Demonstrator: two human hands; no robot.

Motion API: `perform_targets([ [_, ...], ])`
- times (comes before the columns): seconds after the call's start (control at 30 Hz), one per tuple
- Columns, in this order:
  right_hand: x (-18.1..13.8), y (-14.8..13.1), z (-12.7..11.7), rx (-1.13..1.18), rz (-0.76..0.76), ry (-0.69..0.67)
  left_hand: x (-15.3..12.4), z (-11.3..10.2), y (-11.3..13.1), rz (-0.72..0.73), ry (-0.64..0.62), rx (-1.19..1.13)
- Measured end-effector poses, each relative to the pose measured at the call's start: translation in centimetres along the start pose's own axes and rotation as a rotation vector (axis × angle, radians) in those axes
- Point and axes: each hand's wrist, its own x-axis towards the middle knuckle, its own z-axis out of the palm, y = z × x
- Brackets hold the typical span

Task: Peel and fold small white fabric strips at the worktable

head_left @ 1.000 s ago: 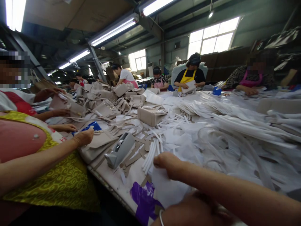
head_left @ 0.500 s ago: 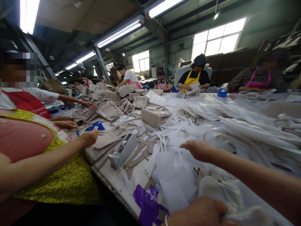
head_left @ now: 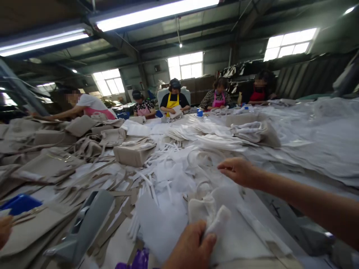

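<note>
From the head camera, your left hand (head_left: pixel 193 241) is low in the middle, with its thumb and fingers closed on a soft white roll (head_left: pixel 221 220). The roll is right in front of you, on top of a pale bag (head_left: pixel 199 209). Your right hand (head_left: pixel 238 172) is farther out and to the right, apart from the left one. Its fingers bend and point to the left, over white wrapping. You cannot tell here if they pinch something thin.

Just left of the bag are flat white sheets (head_left: pixel 161 226). Thin white sticks (head_left: pixel 134 224) lie beside the sheets. Near them, a gray tape dispenser (head_left: pixel 98 213) sits at a slant. A bit of purple plastic (head_left: pixel 140 259) shows at the bottom edge.

At the far left, a co-worker's hand (head_left: pixel 4 229) peeks in, near a blue tape dispenser (head_left: pixel 22 203). Behind that is a big heap of beige bags (head_left: pixel 57 136). One boxy beige bag (head_left: pixel 129 155) sits closer to the middle. Another beige bag (head_left: pixel 267 132) lies past your right hand, with white wrapping on it. Across from you, a person in a yellow apron (head_left: pixel 173 101) holds a pale thing.
</note>
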Motion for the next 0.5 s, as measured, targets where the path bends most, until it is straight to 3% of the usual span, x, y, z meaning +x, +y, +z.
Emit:
perform_targets([
  [0.07, -0.9, 0.6, 0.7, 0.049, 0.029, -0.015, -0.7, 0.1, 0.4, 0.003, 0.009, -0.015],
  [0.13, -0.7, -1.0, 2.4, 0.152, -0.033, -0.077, -1.3, 0.2, 0.5, -0.018, 0.019, -0.02],
  [0.27, 1.0, -9.6, 6.5, 0.253, -0.344, -0.332, -1.8, 0.6, 0.0, -0.105, 0.072, 0.019],
  [0.33, 2.2, -14.3, 8.6, 0.171, -0.534, -0.451, -2.0, 0.6, -0.3, -0.061, 0.069, 0.02],
  [0.4, 3.6, -17.5, 10.8, 0.007, -0.735, -0.483, -2.2, 0.4, -0.5, 0.021, 0.032, 0.006],
  [0.5, 5.6, -18.7, 14.7, -0.267, -0.863, -0.511, -2.5, -0.1, -0.5, 0.098, -0.006, -0.013],
])
